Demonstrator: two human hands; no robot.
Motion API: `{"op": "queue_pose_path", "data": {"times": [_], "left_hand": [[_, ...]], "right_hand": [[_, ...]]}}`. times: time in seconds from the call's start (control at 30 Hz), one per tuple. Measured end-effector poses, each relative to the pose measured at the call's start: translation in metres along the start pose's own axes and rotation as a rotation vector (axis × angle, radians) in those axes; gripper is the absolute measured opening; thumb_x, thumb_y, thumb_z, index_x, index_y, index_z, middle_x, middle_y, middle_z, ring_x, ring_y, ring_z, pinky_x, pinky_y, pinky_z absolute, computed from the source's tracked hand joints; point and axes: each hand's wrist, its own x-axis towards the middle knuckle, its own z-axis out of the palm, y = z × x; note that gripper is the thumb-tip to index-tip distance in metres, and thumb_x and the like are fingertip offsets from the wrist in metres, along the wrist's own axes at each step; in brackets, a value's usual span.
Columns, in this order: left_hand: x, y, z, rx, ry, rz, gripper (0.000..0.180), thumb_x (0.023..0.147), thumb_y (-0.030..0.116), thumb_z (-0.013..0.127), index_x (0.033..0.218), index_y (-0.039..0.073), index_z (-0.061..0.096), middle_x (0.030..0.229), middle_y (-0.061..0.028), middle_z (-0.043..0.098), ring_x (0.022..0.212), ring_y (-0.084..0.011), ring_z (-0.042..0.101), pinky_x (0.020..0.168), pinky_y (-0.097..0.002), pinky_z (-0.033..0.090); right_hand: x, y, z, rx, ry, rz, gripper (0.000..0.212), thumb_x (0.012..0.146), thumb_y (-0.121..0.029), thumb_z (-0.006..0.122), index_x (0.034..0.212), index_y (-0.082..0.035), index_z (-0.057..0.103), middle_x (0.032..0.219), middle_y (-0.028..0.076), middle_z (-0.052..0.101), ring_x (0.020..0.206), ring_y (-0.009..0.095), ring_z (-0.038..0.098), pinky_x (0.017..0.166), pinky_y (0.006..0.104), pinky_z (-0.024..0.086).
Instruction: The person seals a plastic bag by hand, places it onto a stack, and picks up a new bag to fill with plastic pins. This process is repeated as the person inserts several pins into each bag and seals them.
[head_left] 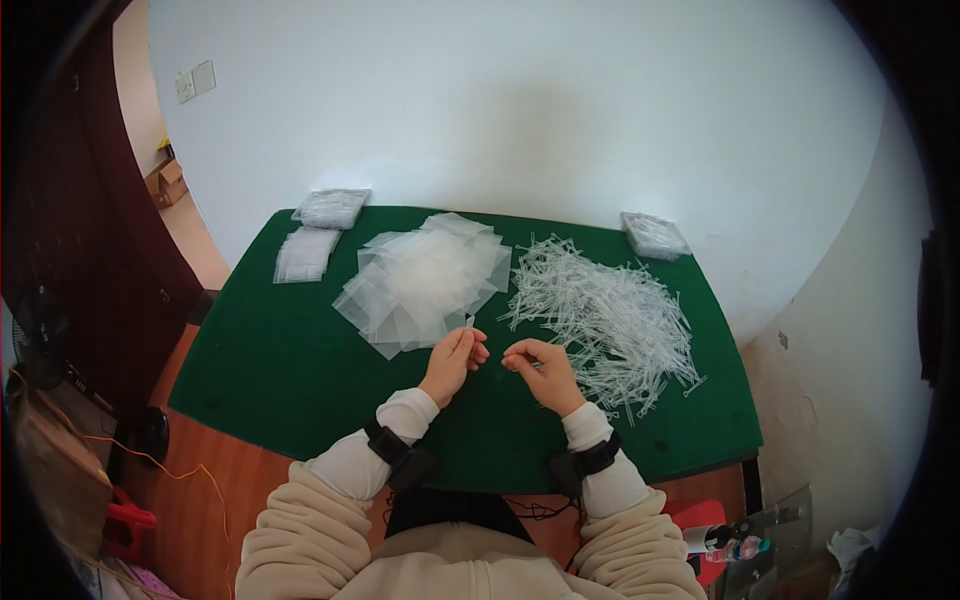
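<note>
Overhead view: a person sits at the lower middle of the frame, both forearms reaching up onto a green table (pixel 280 370).
Left hand: the left hand (pixel 453 362) is just left of centre, fingers pinched together at the top around a small clear bag (pixel 469 322), whose corner pokes up above the fingertips.
Right hand: the right hand (pixel 537 371) sits just right of centre, near the left hand but not touching it; thumb and forefinger are curled inward, and whether they grip anything I cannot tell, it is too small to see.
Wrists: 1 dark strap (pixel 392 448) circles the left wrist, and another shows on the right wrist, over white cuffs and cream sleeves.
Bag pile: a loose heap of clear bags (pixel 425 275) spreads above the left hand, in the upper middle of the table; the held bag is at its lower right edge.
Stick pile: a tangle of thin white plastic sticks (pixel 610 315) lies right of centre, its lower left edge just beside the right hand.
Far corners: 2 flat stacks of packets (pixel 320 225) sit at the upper left of the table, 1 wrapped bundle (pixel 655 236) at the upper right.
Backdrop: a white wall (pixel 520 100) fills the top.
</note>
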Motion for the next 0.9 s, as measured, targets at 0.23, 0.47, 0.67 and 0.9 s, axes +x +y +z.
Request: {"op": "queue_pose_path", "data": {"times": [0.23, 0.47, 0.67, 0.9], "left_hand": [[-0.006, 0.007, 0.005, -0.015, -0.136, -0.121, 0.031, 0.096, 0.031, 0.04, 0.102, 0.004, 0.053, 0.089, -0.0067, 0.061, 0.079, -0.0141, 0.058, 0.07, -0.0254, 0.046], [-0.013, 0.017, 0.011, -0.082, -0.384, -0.277, 0.031, 0.098, 0.03, 0.037, 0.104, 0.003, 0.05, 0.096, -0.009, 0.061, 0.081, -0.0161, 0.059, 0.076, -0.0288, 0.048], [-0.014, 0.018, 0.009, -0.069, -0.521, -0.285, 0.031, 0.097, 0.031, 0.039, 0.105, 0.003, 0.049, 0.097, -0.0103, 0.061, 0.078, -0.0156, 0.059, 0.074, -0.0291, 0.049], [-0.014, 0.015, 0.009, -0.077, -0.545, -0.304, 0.031, 0.096, 0.031, 0.04, 0.104, 0.003, 0.051, 0.096, -0.0101, 0.061, 0.07, -0.0132, 0.056, 0.065, -0.0259, 0.047]], "right_hand": [[-0.001, -0.004, 0.003, 0.158, 0.031, 0.044, 0.007, 0.084, -0.003, 0.057, 0.088, 0.002, 0.061, 0.079, 0.006, 0.064, 0.072, 0.011, 0.062, 0.066, 0.0226, 0.049], [0.0, 0.0, 0.003, 0.109, 0.156, 0.001, 0.009, 0.081, -0.003, 0.059, 0.088, 0.001, 0.062, 0.08, 0.006, 0.062, 0.072, 0.013, 0.059, 0.065, 0.0241, 0.047], [0.002, 0.001, 0.003, 0.013, 0.219, -0.1, 0.008, 0.081, -0.001, 0.059, 0.089, 0.0, 0.063, 0.079, 0.004, 0.059, 0.071, 0.011, 0.057, 0.063, 0.0216, 0.046], [0.0, 0.003, 0.004, 0.071, 0.154, -0.062, 0.01, 0.08, -0.001, 0.059, 0.089, 0.0, 0.064, 0.078, 0.006, 0.059, 0.072, 0.014, 0.058, 0.064, 0.0243, 0.047]]}}
